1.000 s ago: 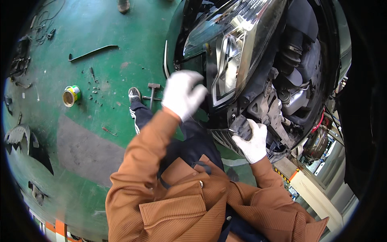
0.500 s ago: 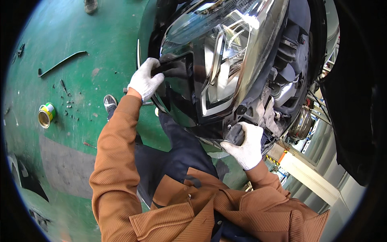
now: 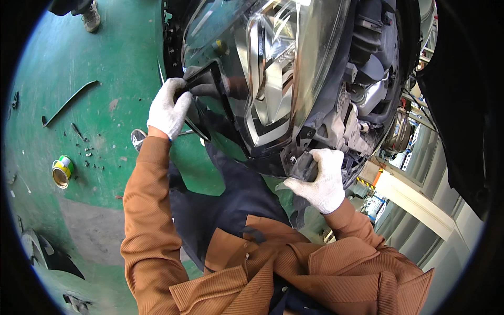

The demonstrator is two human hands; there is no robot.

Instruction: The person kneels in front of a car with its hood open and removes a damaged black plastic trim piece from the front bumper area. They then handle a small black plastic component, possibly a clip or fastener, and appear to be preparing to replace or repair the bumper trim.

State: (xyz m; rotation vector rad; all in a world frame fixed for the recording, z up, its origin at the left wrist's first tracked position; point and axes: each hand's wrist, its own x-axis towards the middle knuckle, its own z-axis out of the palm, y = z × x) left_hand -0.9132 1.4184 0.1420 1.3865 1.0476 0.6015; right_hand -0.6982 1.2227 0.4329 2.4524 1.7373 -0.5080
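A large car headlight (image 3: 273,79) with a clear lens and bright chrome inside lies before me at the car's open front. My left hand (image 3: 170,107), in a white knit glove, grips the glossy black outer edge at the headlight's left side, thumb and fingers closed around it. On the near right, my gloved right hand (image 3: 323,179) is closed on a dark mounting tab (image 3: 300,165) at the headlight's corner. Its fingertips are partly hidden. Beside that corner sit the exposed engine bay parts (image 3: 367,105).
On the green floor (image 3: 121,58) lie a thin bent black strip (image 3: 71,102), several small fasteners (image 3: 89,153) and an open can (image 3: 62,172). Another person's shoe (image 3: 91,18) shows at the top left. A black panel (image 3: 462,110) hangs on the right.
The headlight has shifted left and turned in the picture, with both hands still on it. The view has moved somewhat too. More of the other person's leg shows.
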